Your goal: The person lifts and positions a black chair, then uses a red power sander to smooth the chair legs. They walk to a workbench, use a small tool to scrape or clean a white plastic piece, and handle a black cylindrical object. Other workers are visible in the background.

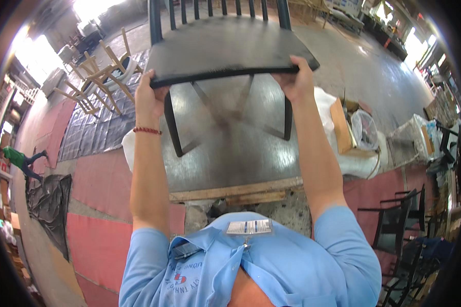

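Observation:
A black wooden chair with a slatted back is gripped by its seat's near edge, in front of me. My left hand wraps round the seat's near left corner, thumb on top and fingers underneath. At the near right corner, my right hand holds the seat the same way. Two dark front legs show below the seat, over a shiny metal-like surface. Whether the legs touch that surface I cannot tell. The fingers under the seat are partly hidden.
Pale wooden chairs stand on dark sheeting at the left. A cardboard box with a plastic-lined container lies right of the surface. Black chairs are at the lower right. A person in green is far left. Wooden strips edge the surface.

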`<state>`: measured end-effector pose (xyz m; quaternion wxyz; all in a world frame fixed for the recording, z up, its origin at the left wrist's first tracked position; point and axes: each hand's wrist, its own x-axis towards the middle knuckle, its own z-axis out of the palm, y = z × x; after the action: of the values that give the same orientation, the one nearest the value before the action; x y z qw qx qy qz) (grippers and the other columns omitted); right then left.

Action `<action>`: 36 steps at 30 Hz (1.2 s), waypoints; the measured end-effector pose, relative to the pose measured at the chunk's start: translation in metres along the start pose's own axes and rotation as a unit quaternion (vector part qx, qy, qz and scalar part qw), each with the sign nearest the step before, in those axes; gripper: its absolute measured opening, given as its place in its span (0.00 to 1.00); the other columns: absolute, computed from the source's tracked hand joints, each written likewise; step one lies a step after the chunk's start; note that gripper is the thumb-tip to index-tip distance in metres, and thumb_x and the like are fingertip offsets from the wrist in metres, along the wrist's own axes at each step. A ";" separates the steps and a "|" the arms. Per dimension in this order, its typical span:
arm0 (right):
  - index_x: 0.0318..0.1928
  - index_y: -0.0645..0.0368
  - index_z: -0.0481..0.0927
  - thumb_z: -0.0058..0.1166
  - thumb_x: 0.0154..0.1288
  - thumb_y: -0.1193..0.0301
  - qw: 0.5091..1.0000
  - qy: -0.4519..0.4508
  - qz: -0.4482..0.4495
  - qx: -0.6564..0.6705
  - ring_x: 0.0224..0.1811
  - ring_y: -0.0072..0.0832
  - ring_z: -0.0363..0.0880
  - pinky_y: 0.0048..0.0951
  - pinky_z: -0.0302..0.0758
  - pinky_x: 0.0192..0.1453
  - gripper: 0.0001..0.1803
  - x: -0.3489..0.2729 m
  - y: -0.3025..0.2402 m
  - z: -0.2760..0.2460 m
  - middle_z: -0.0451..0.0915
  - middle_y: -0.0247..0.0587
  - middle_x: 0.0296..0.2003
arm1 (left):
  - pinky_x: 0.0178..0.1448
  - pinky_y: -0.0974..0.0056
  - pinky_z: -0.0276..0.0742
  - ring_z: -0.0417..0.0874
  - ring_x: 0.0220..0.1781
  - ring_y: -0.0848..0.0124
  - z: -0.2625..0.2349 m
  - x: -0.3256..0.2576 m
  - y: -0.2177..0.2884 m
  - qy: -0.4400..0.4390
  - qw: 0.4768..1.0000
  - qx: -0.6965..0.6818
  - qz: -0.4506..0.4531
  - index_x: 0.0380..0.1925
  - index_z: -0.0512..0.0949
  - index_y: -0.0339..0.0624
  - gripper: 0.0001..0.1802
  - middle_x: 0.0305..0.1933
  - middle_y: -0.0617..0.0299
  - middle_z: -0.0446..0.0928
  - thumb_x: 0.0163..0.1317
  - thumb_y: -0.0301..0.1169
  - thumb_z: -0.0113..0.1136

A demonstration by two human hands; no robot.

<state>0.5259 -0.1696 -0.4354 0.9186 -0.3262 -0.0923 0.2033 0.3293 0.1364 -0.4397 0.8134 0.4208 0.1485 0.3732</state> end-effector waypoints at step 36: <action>0.40 0.58 0.82 0.52 0.73 0.48 0.929 0.017 0.110 -0.353 0.35 0.30 0.84 0.35 0.82 0.42 0.24 -0.077 -0.018 -0.137 0.84 0.39 0.34 | 0.41 0.56 0.78 0.86 0.39 0.63 -0.021 -0.028 0.021 0.046 0.984 0.145 -0.092 0.45 0.77 0.47 0.27 0.34 0.57 0.84 0.64 0.59 0.62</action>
<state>0.5032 -0.2930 -0.5318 0.7171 -0.6413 -0.1059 0.2516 0.2884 0.1359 -0.4375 0.7668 0.5014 0.2764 0.2903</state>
